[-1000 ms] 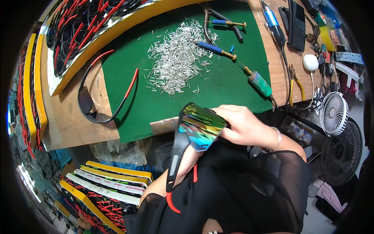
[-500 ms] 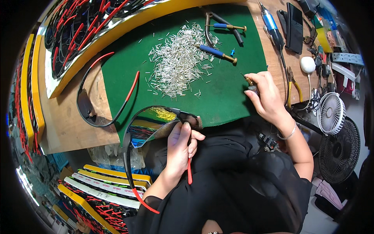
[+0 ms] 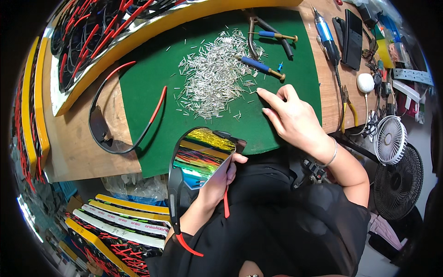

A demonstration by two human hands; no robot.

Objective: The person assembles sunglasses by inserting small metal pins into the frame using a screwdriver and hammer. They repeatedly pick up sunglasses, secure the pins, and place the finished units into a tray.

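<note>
My left hand [image 3: 217, 182] grips a pair of sunglasses [image 3: 199, 159] with a mirrored rainbow lens, black frame and red-tipped arms, held near my lap below the green mat [image 3: 184, 115]. My right hand [image 3: 290, 115] rests on the mat with its index finger stretched toward the edge of a pile of small silver pins [image 3: 214, 78]. I cannot see anything held in it. A second pair of sunglasses [image 3: 115, 120], black with red arms, lies open at the mat's left edge.
Blue-handled screwdrivers [image 3: 258, 67] and pliers [image 3: 254, 27] lie beyond the pins. A rotary tool [image 3: 325, 37], a black phone [image 3: 353, 37] and cables sit on the wooden bench at right. Small fans [image 3: 390, 138] stand at right. Trays of sunglasses [image 3: 74, 51] line the left.
My left hand has turned the sunglasses so the mirrored lens faces up. My right hand moved from the mat's right edge leftward toward the pin pile.
</note>
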